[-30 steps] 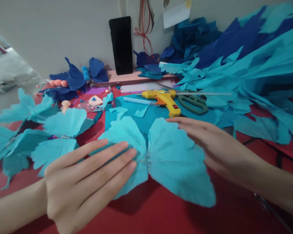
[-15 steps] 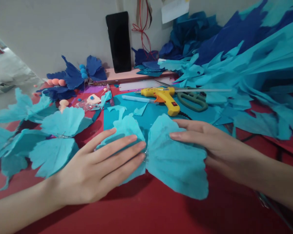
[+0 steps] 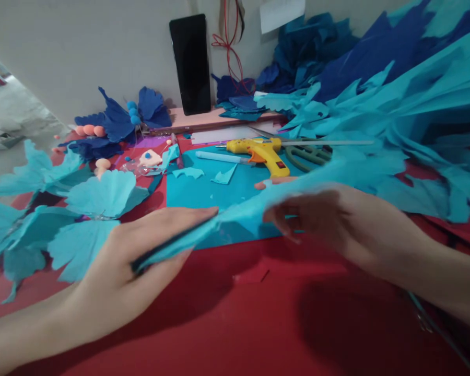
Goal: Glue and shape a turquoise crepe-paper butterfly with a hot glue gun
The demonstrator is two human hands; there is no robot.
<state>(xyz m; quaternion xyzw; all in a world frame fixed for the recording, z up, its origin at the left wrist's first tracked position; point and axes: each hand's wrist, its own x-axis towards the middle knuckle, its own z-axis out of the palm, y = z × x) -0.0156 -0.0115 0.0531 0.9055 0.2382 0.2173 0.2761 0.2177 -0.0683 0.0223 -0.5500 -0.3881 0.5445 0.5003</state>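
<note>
A light-blue crepe-paper butterfly (image 3: 258,206) is lifted off the red table (image 3: 238,324), seen nearly edge-on and blurred. My left hand (image 3: 141,261) pinches its left wing between thumb and fingers. My right hand (image 3: 329,219) holds the right wing from below, fingers curled under the paper. Beneath them lies a flat teal sheet (image 3: 203,193).
A yellow glue gun (image 3: 262,152), green scissors (image 3: 309,154) and a white pen (image 3: 215,156) lie behind the sheet. Finished light-blue butterflies (image 3: 82,209) sit at left, dark-blue ones (image 3: 121,122) behind. Piles of cut blue paper (image 3: 395,104) fill the right. A black phone (image 3: 190,62) leans on the wall.
The butterfly lay flat under both palms; now both hands have gripped its wings and raised it off the table, turning it edge-on.
</note>
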